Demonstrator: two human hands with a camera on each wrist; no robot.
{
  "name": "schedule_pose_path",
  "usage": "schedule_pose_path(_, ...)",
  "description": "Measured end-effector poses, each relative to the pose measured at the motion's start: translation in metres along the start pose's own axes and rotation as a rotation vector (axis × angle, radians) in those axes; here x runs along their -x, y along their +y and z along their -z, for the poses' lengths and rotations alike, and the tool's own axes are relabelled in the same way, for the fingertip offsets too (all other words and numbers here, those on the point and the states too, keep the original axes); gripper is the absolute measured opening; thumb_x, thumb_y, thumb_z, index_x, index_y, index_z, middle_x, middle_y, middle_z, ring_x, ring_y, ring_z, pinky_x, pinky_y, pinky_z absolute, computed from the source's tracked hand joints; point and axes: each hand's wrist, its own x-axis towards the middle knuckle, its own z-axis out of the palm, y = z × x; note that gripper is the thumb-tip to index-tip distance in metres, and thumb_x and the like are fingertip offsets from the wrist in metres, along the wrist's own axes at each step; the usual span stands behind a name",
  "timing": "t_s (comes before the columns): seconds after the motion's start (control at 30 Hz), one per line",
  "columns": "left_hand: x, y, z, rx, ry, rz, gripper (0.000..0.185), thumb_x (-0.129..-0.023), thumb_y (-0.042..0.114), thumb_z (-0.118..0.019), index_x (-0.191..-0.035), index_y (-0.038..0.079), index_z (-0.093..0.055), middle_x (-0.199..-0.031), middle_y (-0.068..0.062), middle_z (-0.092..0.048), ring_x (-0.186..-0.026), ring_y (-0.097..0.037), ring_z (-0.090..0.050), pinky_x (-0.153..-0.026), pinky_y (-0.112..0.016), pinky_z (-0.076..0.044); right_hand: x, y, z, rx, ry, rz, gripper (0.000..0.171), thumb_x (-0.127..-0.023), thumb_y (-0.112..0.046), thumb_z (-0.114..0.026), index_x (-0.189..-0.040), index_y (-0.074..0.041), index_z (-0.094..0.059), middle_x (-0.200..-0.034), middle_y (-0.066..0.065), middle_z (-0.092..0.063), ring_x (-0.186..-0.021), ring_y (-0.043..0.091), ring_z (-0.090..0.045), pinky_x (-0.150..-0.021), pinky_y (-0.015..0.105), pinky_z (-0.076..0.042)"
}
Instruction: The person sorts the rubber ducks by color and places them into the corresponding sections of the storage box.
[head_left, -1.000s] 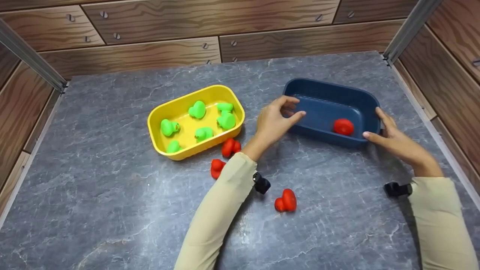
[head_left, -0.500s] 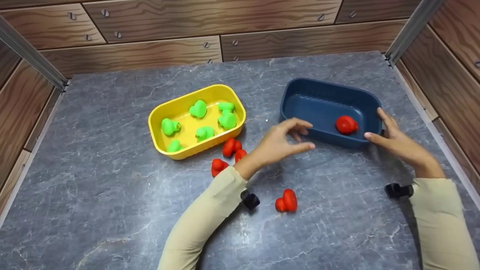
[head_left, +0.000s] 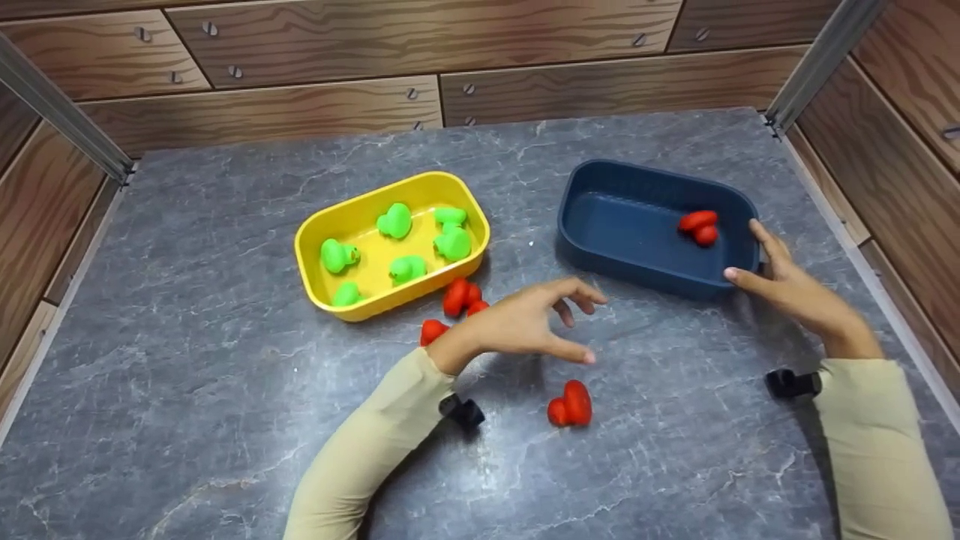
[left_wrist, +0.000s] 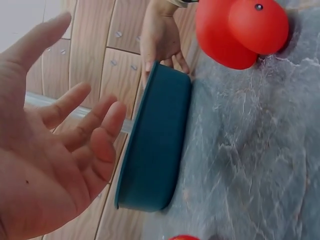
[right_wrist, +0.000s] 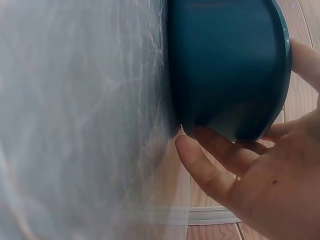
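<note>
Your right hand (head_left: 787,289) rests with straight fingers against the near right corner of the blue tub (head_left: 600,255), probably to steady it. Your left hand (head_left: 525,326) is open and empty, just above the nearest red duck (head_left: 571,403) on the table.

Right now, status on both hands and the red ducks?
Left hand open, empty, above red duck. Right hand on blue bin corner. One duck in bin. Nothing in the way.
</note>
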Motion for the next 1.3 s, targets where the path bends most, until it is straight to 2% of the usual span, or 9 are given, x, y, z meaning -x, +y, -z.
schedule_pose_path(0.3, 0.018, -0.001, 0.000, 0.008, -0.079, -0.028, 0.069, -0.080, 0.026, -0.079, -0.138, 0.014, -0.046, -0.134, -0.013, -0.053, -0.113, -0.030, -0.056, -0.100, -0.042, -0.046, 0.002, 0.003, 0.000, 0.003, 0.024, 0.005, 0.091, -0.099, -0.027, -0.054, -0.152, -0.020, 0.020, -0.155, 0.021, 0.029, -0.141, 0.046, 0.018, -0.112, 0.062, 0.008)
schedule_pose_path(0.53, 0.024, -0.012, -0.011, -0.076, -0.131, 0.056, 0.071, -0.077, 0.035, -0.081, -0.137, 0.021, -0.046, -0.135, -0.003, -0.054, -0.114, -0.020, -0.056, -0.098, -0.032, -0.046, 0.003, 0.004, 0.000, 0.009, 0.032, 0.016, 0.091, -0.098, -0.027, -0.054, -0.153, -0.019, 0.018, -0.155, 0.021, 0.026, -0.141, 0.047, 0.011, -0.113, 0.061, 0.005)
schedule_pose_path(0.67, 0.025, -0.018, -0.017, -0.083, -0.146, 0.076, 0.072, -0.076, 0.035, -0.082, -0.137, 0.022, -0.047, -0.135, 0.000, -0.054, -0.112, -0.016, -0.056, -0.097, -0.028, -0.045, 0.004, 0.004, 0.000, 0.008, 0.030, 0.019, 0.090, -0.099, -0.027, -0.053, -0.153, -0.019, 0.018, -0.156, 0.020, 0.025, -0.142, 0.046, 0.007, -0.117, 0.052, 0.002)
schedule_pose_path(0.77, 0.025, -0.020, -0.020, -0.100, -0.164, 0.087, 0.073, -0.075, 0.036, -0.082, -0.137, 0.022, -0.047, -0.135, 0.001, -0.055, -0.112, -0.014, -0.056, -0.097, -0.025, -0.045, 0.004, 0.003, 0.000, 0.005, 0.026, 0.020, 0.090, -0.099, -0.026, -0.053, -0.153, -0.019, 0.019, -0.156, 0.020, 0.025, -0.141, 0.046, 0.008, -0.117, 0.052, 0.001)
schedule_pose_path(0.93, 0.025, -0.022, -0.027, -0.238, -0.189, 0.104, 0.074, -0.073, 0.042, -0.083, -0.136, 0.023, -0.048, -0.130, 0.003, -0.057, -0.113, -0.011, -0.056, -0.096, -0.021, -0.044, 0.004, 0.002, 0.000, 0.011, 0.021, 0.010, 0.091, -0.098, -0.028, -0.054, -0.153, -0.019, 0.018, -0.156, 0.020, 0.026, -0.141, 0.048, 0.010, -0.114, 0.060, 0.000)
schedule_pose_path(1.07, 0.024, -0.023, -0.033, -0.373, -0.202, 0.107, 0.073, -0.072, 0.047, -0.082, -0.133, 0.024, -0.051, -0.124, 0.005, -0.059, -0.110, -0.008, -0.056, -0.094, -0.021, -0.044, 0.002, 0.003, 0.001, 0.028, 0.014, -0.001, 0.089, -0.099, -0.029, -0.052, -0.153, -0.021, 0.019, -0.156, 0.018, 0.026, -0.142, 0.048, 0.004, -0.118, 0.044, -0.007)
schedule_pose_path(1.17, 0.023, -0.024, -0.036, -0.414, -0.210, 0.112, 0.071, -0.071, 0.049, -0.081, -0.132, 0.026, -0.052, -0.122, 0.007, -0.060, -0.109, -0.007, -0.055, -0.092, -0.022, -0.043, 0.001, 0.003, 0.001, 0.018, 0.015, 0.006, 0.088, -0.100, -0.028, -0.052, -0.153, -0.021, 0.019, -0.156, 0.018, 0.026, -0.142, 0.046, 0.007, -0.119, 0.045, -0.004)
schedule_pose_path(1.23, 0.022, -0.025, -0.037, -0.423, -0.215, 0.114, 0.070, -0.071, 0.049, -0.082, -0.131, 0.026, -0.053, -0.122, 0.007, -0.060, -0.110, -0.007, -0.054, -0.092, -0.023, -0.043, 0.001, 0.002, 0.000, 0.009, 0.012, 0.010, 0.089, -0.100, -0.027, -0.052, -0.153, -0.021, 0.018, -0.156, 0.017, 0.027, -0.142, 0.045, 0.010, -0.118, 0.051, -0.002)
schedule_pose_path(1.3, 0.021, -0.027, -0.039, -0.429, -0.219, 0.113, 0.069, -0.071, 0.048, -0.082, -0.130, 0.025, -0.054, -0.122, 0.007, -0.059, -0.111, -0.008, -0.053, -0.092, -0.023, -0.043, 0.001, 0.002, 0.000, 0.021, 0.009, 0.013, 0.088, -0.100, -0.027, -0.052, -0.153, -0.021, 0.018, -0.156, 0.017, 0.027, -0.142, 0.046, 0.009, -0.119, 0.038, -0.009)
